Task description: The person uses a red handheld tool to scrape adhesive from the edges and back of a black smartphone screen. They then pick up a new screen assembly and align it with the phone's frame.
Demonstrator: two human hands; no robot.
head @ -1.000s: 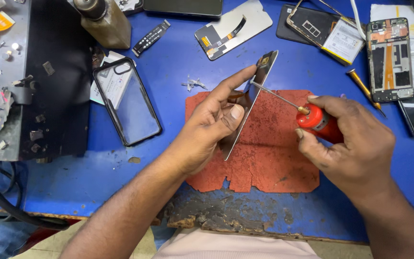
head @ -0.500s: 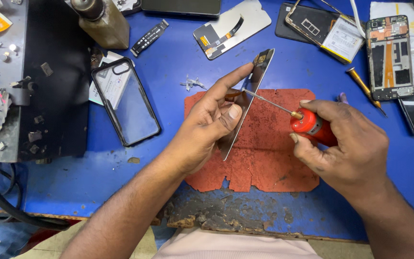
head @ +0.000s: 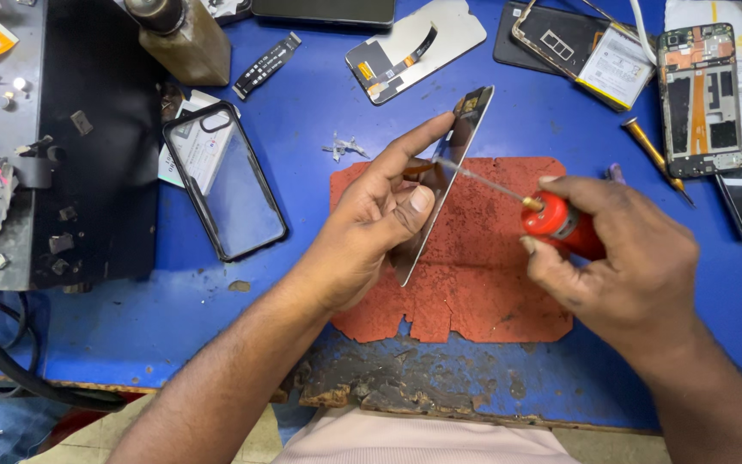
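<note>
Bench: blue work mat (head: pixel 302 129), worn through at the near edge, with a ragged red-orange pad (head: pixel 474 283) laid in the middle. Black metal block (head: pixel 100 146) on the far left, small screws and scraps scattered on and beside it.

Left hand (head: pixel 371 232): fingers closed on a thin dark phone screen panel (head: pixel 453 163), held on edge and tilted, upper end toward the far side, lower end touching or just above the red-orange pad; contact not resolvable. Index finger stretched along the panel's face, thumb pressed against the near edge.

Right hand (head: pixel 629 266): fingers clenched around a red-handled tool (head: pixel 556 222). Its thin metal needle runs left and up, tip meeting the panel near the left index finger. Whether the tip is at the surface or under an edge cannot be told.

Surroundings:
- Clear phone case with black rim (head: pixel 225 180) left of the pad, lying partly over a white card.
- Brown bottle (head: pixel 178 34) at the far edge, a black flex strip (head: pixel 266 64) beside it.
- White display back with ribbon (head: pixel 414 47) beyond the panel.
- Opened phone frame (head: pixel 699 99) at far right, boards exposed; a second dark phone back (head: pixel 560 43) with a battery on it just left of that.
- Yellow-handled screwdriver (head: pixel 653 155) between the pad and the opened frame, well clear of both hands.
- Black cable (head: pixel 10 378) at near left.
</note>
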